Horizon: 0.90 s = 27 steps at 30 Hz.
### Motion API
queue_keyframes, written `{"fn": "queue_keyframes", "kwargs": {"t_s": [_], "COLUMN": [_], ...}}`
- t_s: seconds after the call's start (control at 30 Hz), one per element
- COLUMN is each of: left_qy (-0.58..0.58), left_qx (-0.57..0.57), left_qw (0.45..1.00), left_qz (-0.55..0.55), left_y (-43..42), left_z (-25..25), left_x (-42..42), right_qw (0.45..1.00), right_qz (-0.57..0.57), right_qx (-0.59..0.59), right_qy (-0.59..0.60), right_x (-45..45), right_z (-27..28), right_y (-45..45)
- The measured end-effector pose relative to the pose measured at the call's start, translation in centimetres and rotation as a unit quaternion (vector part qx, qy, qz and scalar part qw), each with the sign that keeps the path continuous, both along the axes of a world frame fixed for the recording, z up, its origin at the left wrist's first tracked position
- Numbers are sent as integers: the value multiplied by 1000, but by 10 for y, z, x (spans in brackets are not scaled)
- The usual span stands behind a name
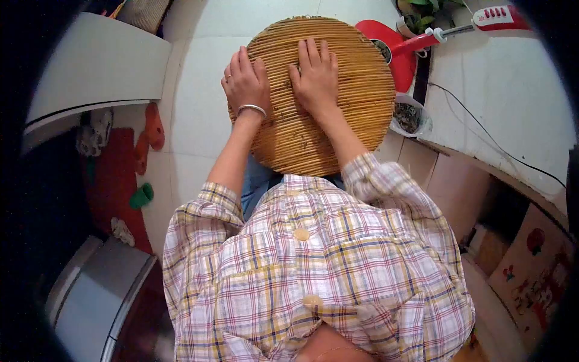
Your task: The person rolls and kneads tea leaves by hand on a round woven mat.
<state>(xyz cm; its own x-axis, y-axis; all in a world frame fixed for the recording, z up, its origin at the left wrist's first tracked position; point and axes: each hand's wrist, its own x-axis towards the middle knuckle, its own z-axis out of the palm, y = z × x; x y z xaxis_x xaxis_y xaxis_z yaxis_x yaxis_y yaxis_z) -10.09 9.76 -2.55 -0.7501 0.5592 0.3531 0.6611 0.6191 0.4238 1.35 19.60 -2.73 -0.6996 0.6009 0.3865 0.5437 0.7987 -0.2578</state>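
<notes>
A round, ribbed straw-coloured board (362, 90) covers my knees, with small dark specks on its surface. My left hand (246, 83) lies on its upper left part, palm down, fingers stretched out. It wears a ring and a silver bangle (252, 109). Near the middle of the board, my right hand (316, 81) rests palm down with straight fingers and the thumb apart. Neither hand visibly holds anything; what is under the palms is hidden.
At the board's right are a white bin (413, 117) with dark scraps and a red stand (405, 66) with a red and white pole. A black cable (482, 130) crosses the white ledge. Orange slippers (154, 127) and a green cup (142, 196) are at the left.
</notes>
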Motion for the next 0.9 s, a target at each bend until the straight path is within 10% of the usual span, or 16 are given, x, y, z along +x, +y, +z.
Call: {"fn": "queue_keyframes", "kwargs": {"t_s": [0.9], "left_qy": [-16], "left_qx": [-23], "left_qw": [1000], "left_qz": [-7], "left_y": [-1], "left_z": [5], "left_x": [0], "right_qw": [999], "right_qz": [5], "right_qx": [-16], "right_qy": [-30], "right_x": [0], "right_z": [2], "right_y": [-2]}}
